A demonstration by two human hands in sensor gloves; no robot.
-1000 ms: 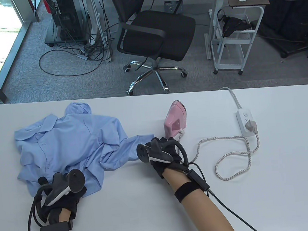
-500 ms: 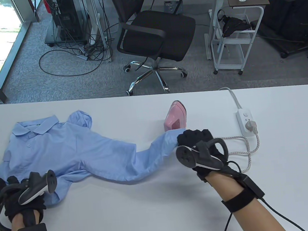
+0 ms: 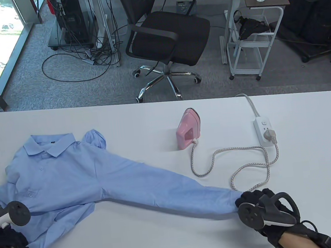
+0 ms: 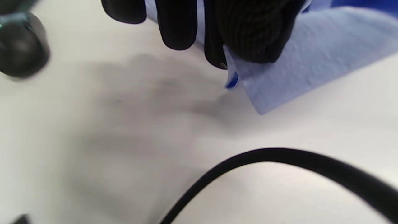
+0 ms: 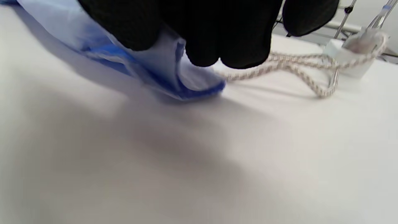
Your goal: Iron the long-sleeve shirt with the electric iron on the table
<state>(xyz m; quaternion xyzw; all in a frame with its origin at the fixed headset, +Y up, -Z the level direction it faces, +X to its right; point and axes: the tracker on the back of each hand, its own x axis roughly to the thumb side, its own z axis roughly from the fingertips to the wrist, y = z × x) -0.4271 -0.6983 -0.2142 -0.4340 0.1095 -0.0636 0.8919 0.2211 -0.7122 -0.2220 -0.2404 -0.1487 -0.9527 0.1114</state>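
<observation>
My right grip [image 3: 258, 205] has dragged the cuff toward me, so the sleeve [image 3: 172, 191] now lies stretched across the bench [image 3: 166, 242]. My left grip [image 3: 6, 244] pinches the shirt [image 3: 64, 176] hem. The iron [image 3: 188, 129] stands untouched; pressing can begin.

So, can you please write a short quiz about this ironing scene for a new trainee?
1. True or false: the right hand grips the end of the shirt sleeve.
2. The iron is: A) flat on the shirt, B) standing on the table, apart from the shirt, C) in the left hand.
3. Fill in: the iron's cord runs to the ____.

Key: 1 true. 2 B. 3 power strip.
</observation>
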